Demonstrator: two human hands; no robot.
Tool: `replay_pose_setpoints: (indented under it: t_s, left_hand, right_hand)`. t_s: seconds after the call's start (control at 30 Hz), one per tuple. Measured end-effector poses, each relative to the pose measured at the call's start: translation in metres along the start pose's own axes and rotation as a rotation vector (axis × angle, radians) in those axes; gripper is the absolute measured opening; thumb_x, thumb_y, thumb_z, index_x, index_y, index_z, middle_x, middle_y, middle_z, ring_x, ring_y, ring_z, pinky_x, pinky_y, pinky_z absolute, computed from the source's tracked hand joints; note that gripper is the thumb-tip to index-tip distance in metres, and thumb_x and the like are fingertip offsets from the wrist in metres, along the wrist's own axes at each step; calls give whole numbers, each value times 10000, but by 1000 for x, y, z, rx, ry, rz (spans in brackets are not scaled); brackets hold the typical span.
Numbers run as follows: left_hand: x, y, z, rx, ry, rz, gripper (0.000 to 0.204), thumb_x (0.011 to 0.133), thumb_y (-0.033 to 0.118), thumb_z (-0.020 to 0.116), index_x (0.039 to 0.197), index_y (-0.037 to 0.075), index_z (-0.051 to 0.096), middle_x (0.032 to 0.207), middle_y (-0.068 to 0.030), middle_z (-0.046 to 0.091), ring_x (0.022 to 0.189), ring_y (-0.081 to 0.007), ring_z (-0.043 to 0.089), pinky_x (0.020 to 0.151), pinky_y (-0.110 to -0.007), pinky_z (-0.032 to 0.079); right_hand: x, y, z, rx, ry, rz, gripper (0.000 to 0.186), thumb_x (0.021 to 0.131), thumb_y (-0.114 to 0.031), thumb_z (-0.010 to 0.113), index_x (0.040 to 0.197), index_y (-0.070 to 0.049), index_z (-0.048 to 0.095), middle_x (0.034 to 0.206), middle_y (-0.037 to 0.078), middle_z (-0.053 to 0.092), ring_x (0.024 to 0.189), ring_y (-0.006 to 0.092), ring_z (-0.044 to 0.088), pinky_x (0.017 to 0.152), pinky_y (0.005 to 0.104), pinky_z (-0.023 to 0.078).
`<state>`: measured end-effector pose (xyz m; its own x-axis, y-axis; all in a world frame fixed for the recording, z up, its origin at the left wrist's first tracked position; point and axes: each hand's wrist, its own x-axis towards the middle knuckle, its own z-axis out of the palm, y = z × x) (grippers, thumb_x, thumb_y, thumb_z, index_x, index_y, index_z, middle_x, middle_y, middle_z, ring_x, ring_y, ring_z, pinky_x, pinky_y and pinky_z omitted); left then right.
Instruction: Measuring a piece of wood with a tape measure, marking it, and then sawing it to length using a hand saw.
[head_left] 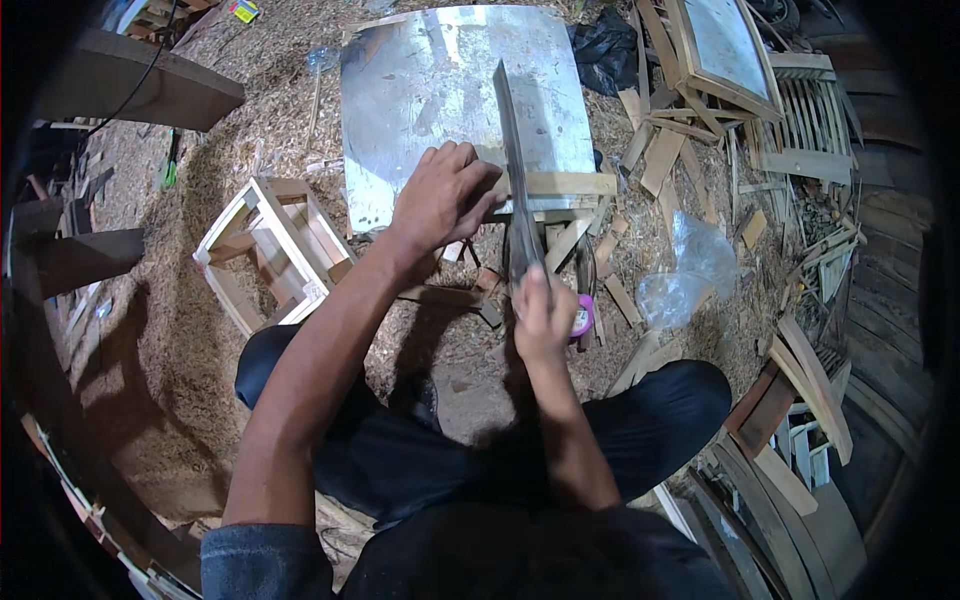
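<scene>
My right hand (pixel 545 310) is closed around the handle end of a hand saw (pixel 513 150), whose long blade points away from me. The blade crosses a pale wooden strip (pixel 572 184) at the near edge of a metal-covered worktable (pixel 430 110). Just left of the blade, my left hand (pixel 445 195) presses down with bent fingers and grips the strip; the part of the strip under it is hidden. Beside my right hand is a round pink object (pixel 583 316), perhaps a tape measure, partly covered.
A small wooden frame box (pixel 275 250) stands on the shavings-covered floor to the left. Clear plastic (pixel 685 275) and wood offcuts (pixel 660 160) lie to the right. A framed panel (pixel 728 45) leans at the far right, near a black bag (pixel 605 50). Thick timbers (pixel 150 85) jut in from the left.
</scene>
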<state>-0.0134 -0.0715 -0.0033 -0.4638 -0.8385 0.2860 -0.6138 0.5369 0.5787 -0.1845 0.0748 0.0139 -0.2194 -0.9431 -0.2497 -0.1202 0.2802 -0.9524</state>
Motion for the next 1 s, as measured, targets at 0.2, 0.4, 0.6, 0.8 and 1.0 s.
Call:
replay_pose_setpoints:
  t_s: [0.2, 0.4, 0.6, 0.8, 1.0]
  left_hand:
    - [-3, -2, -4, -23, 34, 28, 265, 861, 236, 709, 1066, 76, 658, 867, -112, 497, 846, -302, 505, 766, -400, 403]
    - [-11, -3, 3, -23, 7, 19, 265, 866, 244, 706, 1064, 75, 657, 876, -110, 503, 852, -301, 505, 772, -405, 411]
    - [0, 0, 2, -9, 55, 42, 265, 864, 261, 703, 1055, 82, 660, 867, -102, 514, 835, -285, 514, 772, -390, 412]
    - [-11, -9, 0, -3, 22, 7, 273, 862, 261, 703, 1061, 79, 660, 861, -110, 508, 831, -290, 510, 762, -389, 408]
    - [1, -1, -1, -17, 11, 21, 273, 861, 252, 705, 1071, 84, 660, 884, -114, 505, 859, -296, 510, 772, -399, 412]
  right_hand:
    - [-79, 5, -17, -42, 60, -46, 364, 1017, -178, 469, 679, -46, 467, 577, -23, 409, 519, 86, 381, 486, 273, 274]
    - [-1, -4, 13, 54, -2, -46, 360, 1023, -183, 474, 697, -30, 485, 605, 14, 437, 512, 115, 395, 493, 290, 299]
    - [-72, 11, -23, -126, 32, -172, 228, 1009, -70, 467, 809, 3, 549, 631, 31, 473, 535, 126, 416, 493, 299, 350]
    - [-5, -7, 19, -11, 23, 6, 357, 999, -225, 503, 713, -17, 547, 565, 16, 462, 503, 108, 442, 479, 311, 331]
    - [-73, 25, -37, 29, 31, -57, 347, 970, -210, 522, 696, -4, 578, 570, 17, 516, 518, 120, 488, 486, 289, 358]
